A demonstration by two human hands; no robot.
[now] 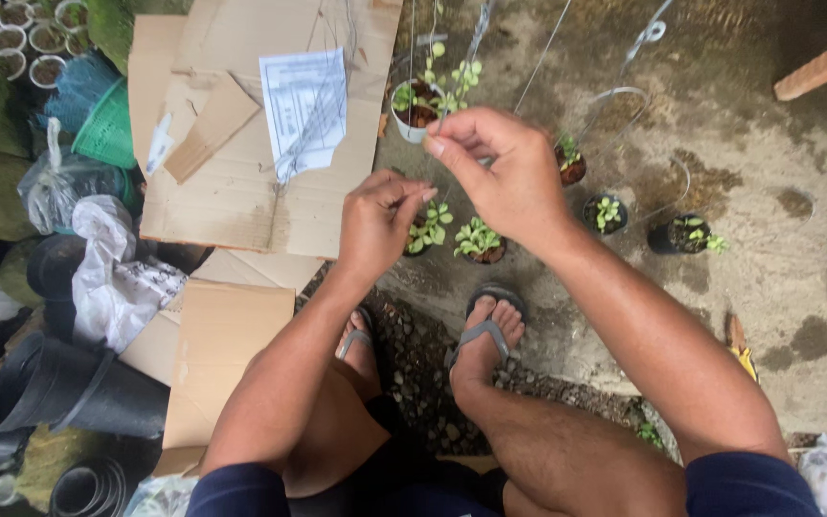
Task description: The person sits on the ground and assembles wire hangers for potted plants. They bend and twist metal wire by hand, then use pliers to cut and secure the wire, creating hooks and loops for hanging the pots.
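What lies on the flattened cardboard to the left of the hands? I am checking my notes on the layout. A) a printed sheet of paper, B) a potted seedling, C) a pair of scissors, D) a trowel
A: a white printed sheet of paper lies on the flattened cardboard, up and to the left of the left hand; no scissors, seedling pot or trowel rests on it.

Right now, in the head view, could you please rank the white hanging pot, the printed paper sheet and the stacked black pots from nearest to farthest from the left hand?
1. White hanging pot, just above and right of the left hand.
2. Printed paper sheet, up-left on the cardboard.
3. Stacked black pots, far lower-left.
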